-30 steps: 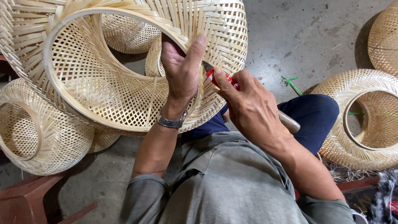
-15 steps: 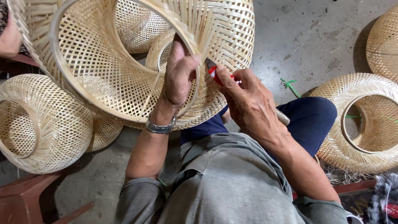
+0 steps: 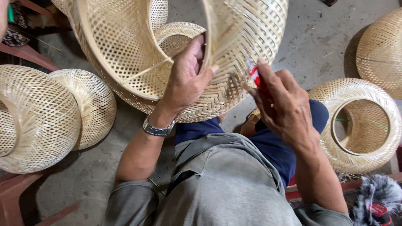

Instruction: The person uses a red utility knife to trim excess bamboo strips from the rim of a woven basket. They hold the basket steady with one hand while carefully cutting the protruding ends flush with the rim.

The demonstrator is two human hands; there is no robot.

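Fingers of the left hand were curled round the rim of the big woven bamboo shade, thumb pressed on its outer weave; wristwatch just below. Right hand, right of that shade, pinched a small red-handled tool against the shade's loose strips. Left of the shade sat two more woven shades, w/ others to its right. All on a grey concrete floor; shade held above the lap.

Woven baskets are crowding the left; another basket is blocking the right. Bare concrete floor is lying open upper right, beyond the hands.
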